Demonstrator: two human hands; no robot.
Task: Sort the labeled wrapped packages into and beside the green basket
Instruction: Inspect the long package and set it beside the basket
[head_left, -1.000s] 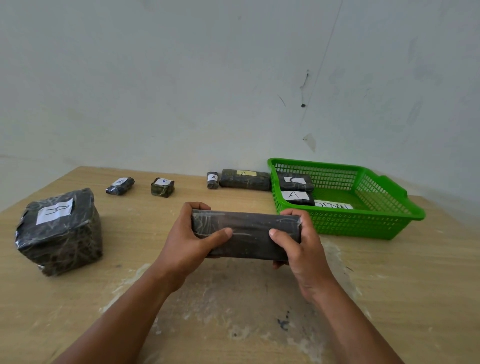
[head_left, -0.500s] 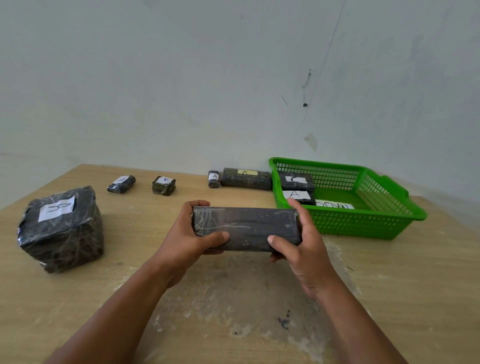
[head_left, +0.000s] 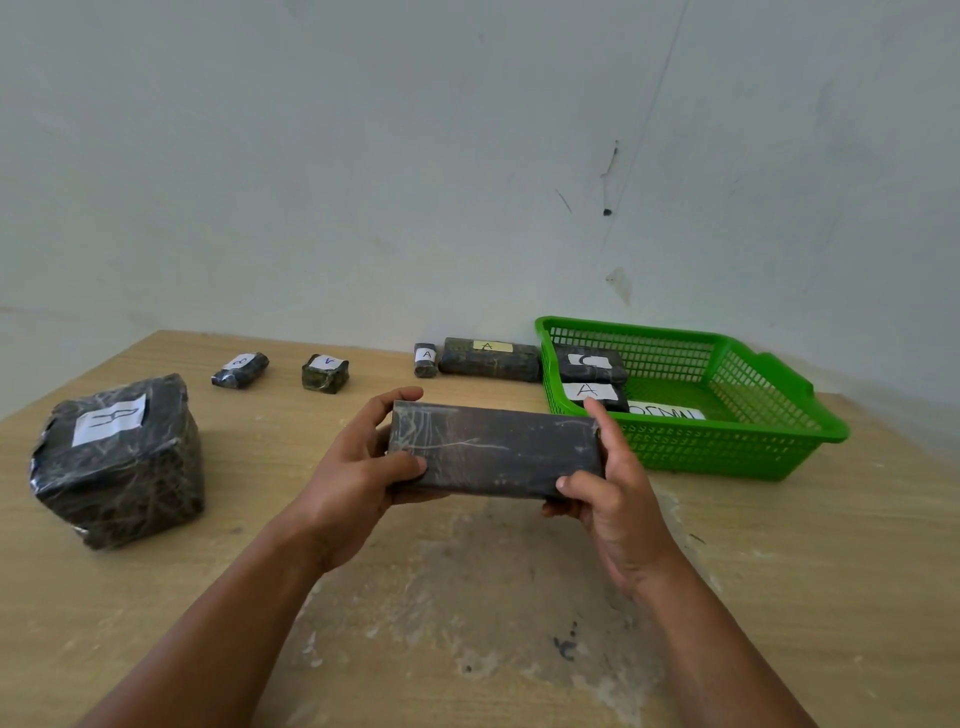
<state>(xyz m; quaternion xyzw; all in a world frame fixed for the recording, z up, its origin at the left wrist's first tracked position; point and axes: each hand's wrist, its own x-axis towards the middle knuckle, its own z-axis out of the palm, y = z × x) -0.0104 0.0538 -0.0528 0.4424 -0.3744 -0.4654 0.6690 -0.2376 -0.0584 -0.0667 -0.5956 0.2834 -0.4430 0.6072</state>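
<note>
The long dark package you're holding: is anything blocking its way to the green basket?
Nothing visible lies between the long dark wrapped package and the green plastic basket; only the basket's near wall, to be lifted over.

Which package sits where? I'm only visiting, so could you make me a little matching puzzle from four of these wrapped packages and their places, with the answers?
Things
1. long dark package
2. big cube package
3. package labelled C
4. package with yellow A label

Places
a. inside the green basket
b. on the table, far left
c. gripped at its ends by the left hand and right hand
d. on the table, beside the basket's left wall

Pairs: 1-c, 2-b, 3-a, 4-d
</note>
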